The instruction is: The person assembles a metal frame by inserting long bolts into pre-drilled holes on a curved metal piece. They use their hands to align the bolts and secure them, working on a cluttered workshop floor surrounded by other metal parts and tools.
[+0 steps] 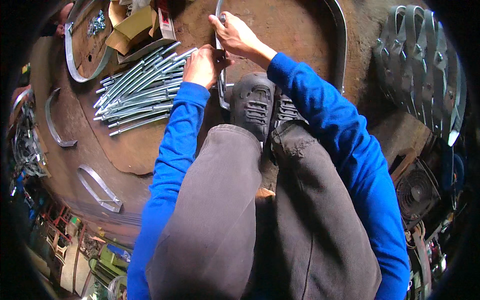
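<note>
A grey flat metal band (221, 92) stands in front of my shoes, its lower end bent. My right hand (241, 37) is closed on the upper part of this band, thumb stretched toward a small dark end piece. Just below, my left hand (201, 66) is closed against the same band; its curled fingers hide whatever is between them. A short silver rod end shows at the band beneath my left hand. Beside my left wrist lies a pile of silver metal rods (145, 90) with threaded-looking ends. Another curved band (341, 47) arcs to the right; any join is out of view.
An open cardboard box (131, 31) stands beyond the rods, near a heap of small bolts (96, 23). Loose bent bands (100, 189) lie at left. Several stacked bands (422, 62) are at right, above a round fan-like grille (416, 194). Another person's hand (62, 17) shows far left.
</note>
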A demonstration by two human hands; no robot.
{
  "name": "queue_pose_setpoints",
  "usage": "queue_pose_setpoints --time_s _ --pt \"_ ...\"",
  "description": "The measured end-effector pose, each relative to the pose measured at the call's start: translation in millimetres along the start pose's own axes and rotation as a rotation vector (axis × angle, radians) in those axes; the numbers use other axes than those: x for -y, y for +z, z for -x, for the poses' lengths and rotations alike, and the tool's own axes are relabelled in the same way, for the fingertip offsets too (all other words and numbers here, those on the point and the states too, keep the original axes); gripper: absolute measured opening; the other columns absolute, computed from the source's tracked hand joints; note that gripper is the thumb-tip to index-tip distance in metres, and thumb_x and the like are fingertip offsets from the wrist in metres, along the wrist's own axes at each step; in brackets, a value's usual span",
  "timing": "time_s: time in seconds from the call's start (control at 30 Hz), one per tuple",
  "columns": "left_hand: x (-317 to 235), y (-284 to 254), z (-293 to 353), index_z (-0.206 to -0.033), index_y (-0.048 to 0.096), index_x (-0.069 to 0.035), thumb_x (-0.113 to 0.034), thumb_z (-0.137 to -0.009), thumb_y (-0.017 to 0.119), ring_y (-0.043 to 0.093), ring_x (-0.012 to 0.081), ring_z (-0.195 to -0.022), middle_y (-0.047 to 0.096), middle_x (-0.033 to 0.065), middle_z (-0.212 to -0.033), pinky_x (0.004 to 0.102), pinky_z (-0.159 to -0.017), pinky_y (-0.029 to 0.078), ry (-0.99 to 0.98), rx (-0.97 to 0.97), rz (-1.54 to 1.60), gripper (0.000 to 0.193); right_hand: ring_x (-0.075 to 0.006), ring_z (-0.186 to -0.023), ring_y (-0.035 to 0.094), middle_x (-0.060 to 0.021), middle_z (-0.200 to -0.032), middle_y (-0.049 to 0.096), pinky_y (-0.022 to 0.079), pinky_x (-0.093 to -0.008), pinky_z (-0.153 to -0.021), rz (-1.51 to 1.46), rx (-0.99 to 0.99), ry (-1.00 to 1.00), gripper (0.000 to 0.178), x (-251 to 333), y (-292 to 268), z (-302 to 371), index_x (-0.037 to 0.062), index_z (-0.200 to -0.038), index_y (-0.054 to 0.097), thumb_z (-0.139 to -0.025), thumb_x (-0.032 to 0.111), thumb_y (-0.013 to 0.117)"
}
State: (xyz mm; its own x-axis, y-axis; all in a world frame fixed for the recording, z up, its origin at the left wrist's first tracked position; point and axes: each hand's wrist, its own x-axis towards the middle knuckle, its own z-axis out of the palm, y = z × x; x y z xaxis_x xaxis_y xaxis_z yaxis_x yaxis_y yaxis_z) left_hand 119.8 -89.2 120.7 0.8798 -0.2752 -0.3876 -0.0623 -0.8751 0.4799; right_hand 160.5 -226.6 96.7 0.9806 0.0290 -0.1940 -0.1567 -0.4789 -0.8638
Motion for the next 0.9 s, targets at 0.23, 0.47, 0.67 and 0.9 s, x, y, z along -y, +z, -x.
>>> queue_pose_setpoints --time_s 0.23,0.47,0.67,0.9 --pt "7 -4 -5 -0.111 0.055 -0.004 -0.032 -0.065 0.09 0.064 0.0362 -0.101 0.065 0.0175 -0.107 0.0449 -0.086 0.052 -0.02 -0.173 0.139 0.065 -0.047 -0.067 0.064 -0.0266 -0.072 0.065 0.052 -0.0558 -0.059 0.131 -0.19 -0.164 0.028 -16 20 9 0.0062 -0.108 0.046 -0.1 0.032 0.051" --pt "16 20 -36 -0.113 0.048 -0.011 -0.022 -0.061 0.09 0.06 0.0378 -0.107 0.059 0.0171 -0.114 0.0477 -0.09 0.05 -0.187 -0.223 0.089 0.068 -0.0414 -0.065 0.068 -0.0239 -0.069 0.067 0.056 -0.0494 -0.058 0.42 -0.186 -0.26 0.039 -70 28 -34 0.0039 -0.092 0.059 -0.099 0.041 0.049" --pt "4 16 -22 -0.111 0.055 -0.006 -0.027 -0.069 0.087 0.062 0.0325 -0.101 0.061 0.0161 -0.109 0.0431 -0.087 0.051 -0.086 -0.22 0.159 0.057 -0.0401 -0.072 0.067 -0.0253 -0.096 0.058 0.056 -0.048 -0.061 0.359 -0.128 -0.361 0.038 -73 12 -8 0.0014 -0.123 0.057 -0.093 0.023 0.059" --pt "-38 -9 -19 -0.114 0.069 -0.007 -0.036 -0.083 0.076 0.067 0.0188 -0.074 0.072 0.0111 -0.1 0.0331 -0.074 0.055 0.13 -0.04 0.335 0.043 -0.0386 -0.072 0.059 -0.0258 -0.094 0.056 0.052 -0.0471 -0.062 0.574 -0.537 -0.447 0.045 -102 -47 -23 -0.0076 -0.115 0.054 -0.077 0.014 0.062"
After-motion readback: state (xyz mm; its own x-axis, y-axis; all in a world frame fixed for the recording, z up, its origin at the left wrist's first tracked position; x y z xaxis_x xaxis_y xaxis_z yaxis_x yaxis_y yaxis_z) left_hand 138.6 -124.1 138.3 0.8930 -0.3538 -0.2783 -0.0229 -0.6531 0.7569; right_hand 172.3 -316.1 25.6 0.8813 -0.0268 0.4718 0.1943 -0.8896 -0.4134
